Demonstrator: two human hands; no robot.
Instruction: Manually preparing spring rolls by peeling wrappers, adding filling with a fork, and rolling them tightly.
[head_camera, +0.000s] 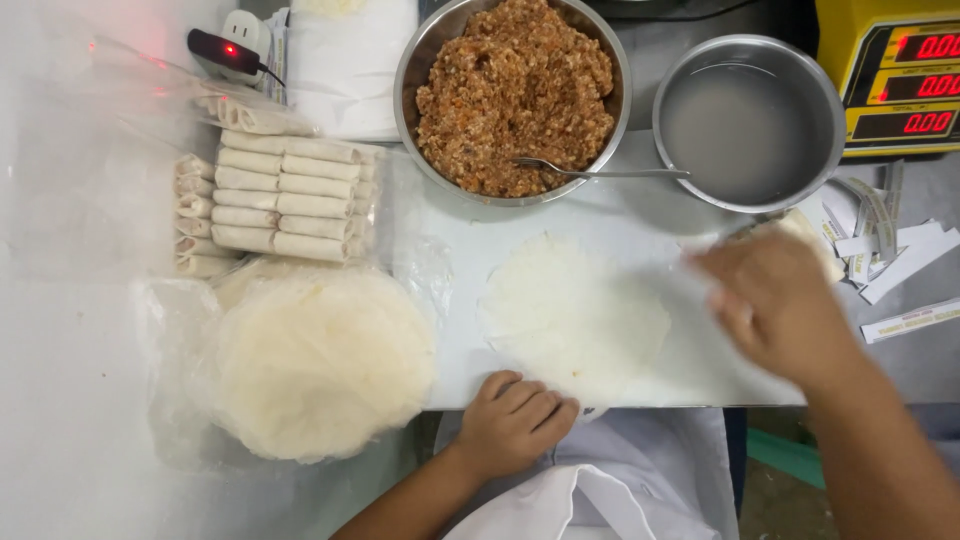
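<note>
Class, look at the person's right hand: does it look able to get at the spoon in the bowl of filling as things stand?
Probably yes. The right hand is raised, blurred, over the white board, and the spoon has its handle sticking out over the rim of the bowl of filling toward that side. Nothing lies between them.

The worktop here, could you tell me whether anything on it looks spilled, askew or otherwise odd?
Mostly orderly. The one untidy spot is the loose paper strips scattered at angles beside the water bowl, near the right hand.
</note>
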